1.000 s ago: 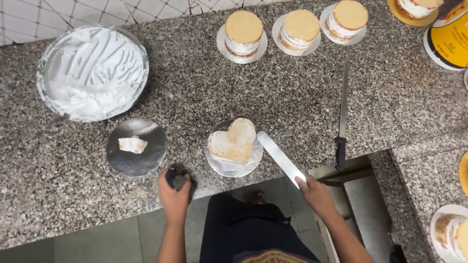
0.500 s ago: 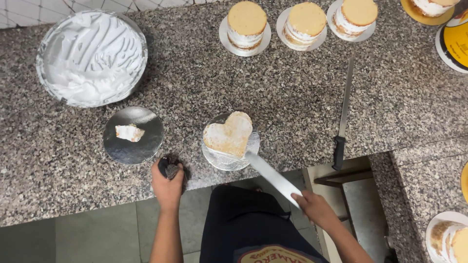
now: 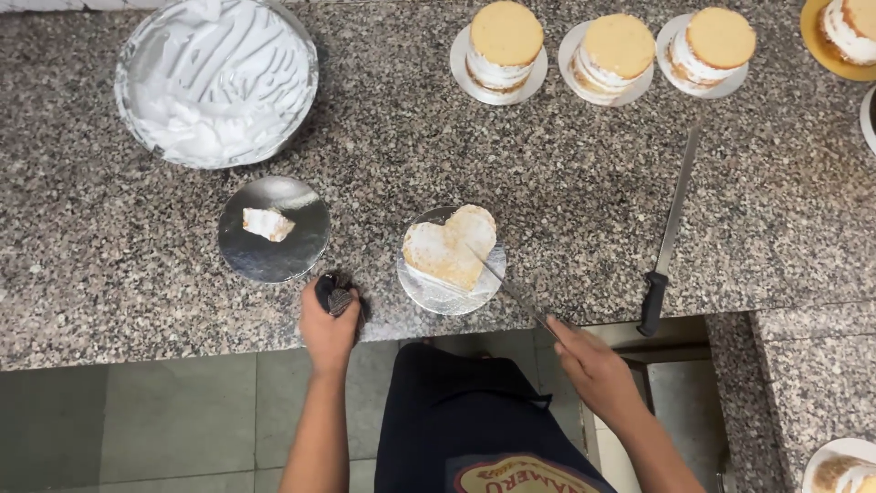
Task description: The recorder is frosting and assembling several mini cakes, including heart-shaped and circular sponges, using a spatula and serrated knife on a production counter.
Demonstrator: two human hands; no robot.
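Fingers (image 3: pixel 584 351) around a half-hidden spatula (image 3: pixel 511 290), left hand (image 3: pixel 328 324) gripping an indistinct dark object (image 3: pixel 338 294).

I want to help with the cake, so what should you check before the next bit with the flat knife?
1. Right hand grips the spatula: ok.
2. Spatula blade touches the heart-shaped cake: ok, it lies against the cake's right edge.
3. Cake sits fully on its silver board: ok.
4. Board well back from the counter edge: not ok, it is close to it.
5. Left hand steadying the board: not ok, it rests on a small dark object beside it.
6. Long knife out of the way: ok, lying to the right.
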